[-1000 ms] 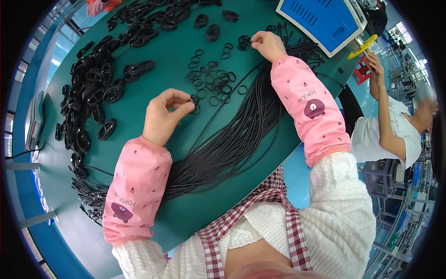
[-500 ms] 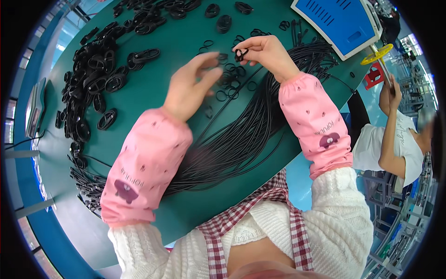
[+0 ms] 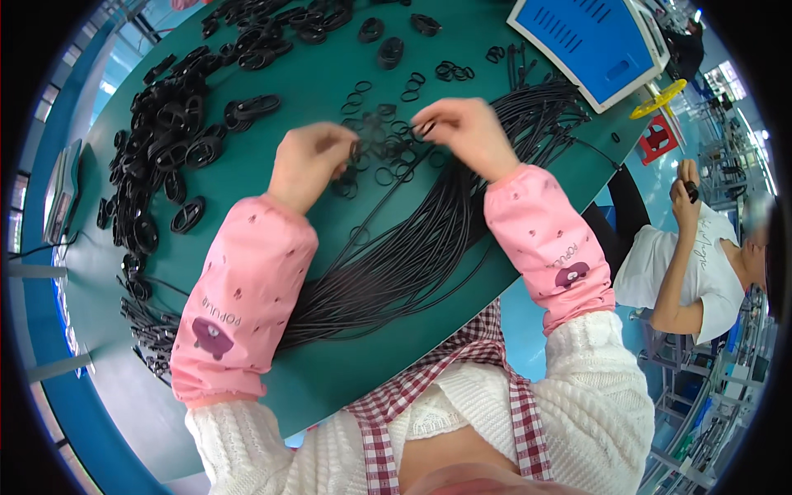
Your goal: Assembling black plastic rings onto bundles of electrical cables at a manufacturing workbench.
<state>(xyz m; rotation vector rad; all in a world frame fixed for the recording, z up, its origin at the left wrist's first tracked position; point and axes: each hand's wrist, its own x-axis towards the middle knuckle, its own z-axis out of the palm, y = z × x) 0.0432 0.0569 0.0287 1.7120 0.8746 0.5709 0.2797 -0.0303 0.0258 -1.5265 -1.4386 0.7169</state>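
My right hand (image 3: 469, 134) pinches a black ring (image 3: 425, 128) between thumb and fingertips. Level with it on the left, my left hand (image 3: 310, 163) has its fingers drawn together. Something dark shows at those fingertips, but motion blur hides what it is. Loose black rings (image 3: 384, 176) lie in a scatter on the green table (image 3: 272, 177) between and below the hands, some of them smeared by motion. A long bundle of black cables (image 3: 396, 264) runs diagonally across the table, passing under my right forearm and beside my left one.
Coiled black cables (image 3: 188, 214) are heaped along the table's left and far sides. At the far right stands a blue and white machine (image 3: 586, 45) with a yellow wheel (image 3: 658, 99). Beyond the right edge sits another person (image 3: 676, 264) in a white shirt, near a red stool (image 3: 657, 139).
My left hand has moved left and slightly down, and its spread fingers have closed. My right hand has come down a little, still pinching a black ring. The person at right has lowered their hands.
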